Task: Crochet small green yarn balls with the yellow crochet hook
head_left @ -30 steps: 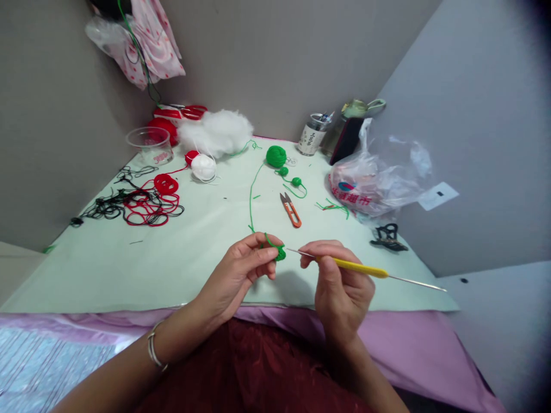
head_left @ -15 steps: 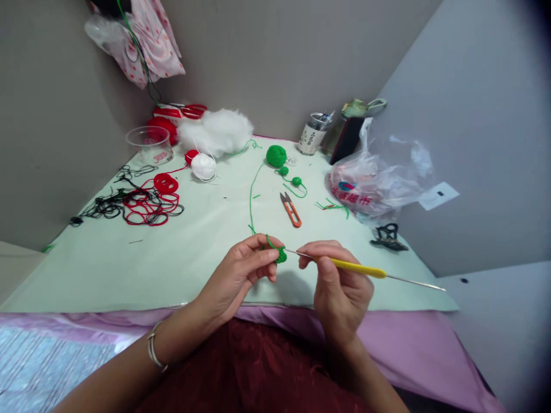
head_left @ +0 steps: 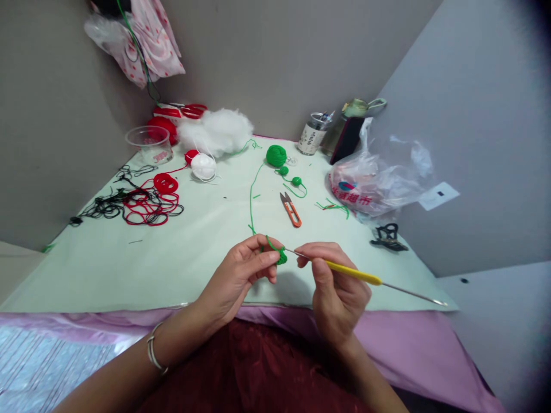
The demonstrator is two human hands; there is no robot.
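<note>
Between the thumb and fingers of my left hand (head_left: 241, 269) is a small green crochet piece (head_left: 282, 257). Green yarn passes over that hand's index finger and runs back to a green yarn ball (head_left: 276, 155) on the table. My right hand (head_left: 338, 287) grips a double-ended crochet hook (head_left: 353, 272) with a yellow handle. The hook's near tip meets the top edge of the green piece; its exact place in the stitches is too small to tell. Its other metal end points out to the right. Thread snips (head_left: 291, 210) with orange handles lie beyond my hands.
Tangled red yarn (head_left: 166, 183) and black yarn (head_left: 107, 205) lie at the left, near a clear plastic cup (head_left: 150, 146). White stuffing (head_left: 221, 132) and a white yarn ball (head_left: 203, 166) sit behind. At right are a plastic bag (head_left: 379, 178), a black hair claw (head_left: 388, 238) and a pen jar (head_left: 313, 136).
The hook has tilted, its far end dropping slightly lower. My right hand has shifted a little to the left. My left hand stays nearly still with the green piece.
</note>
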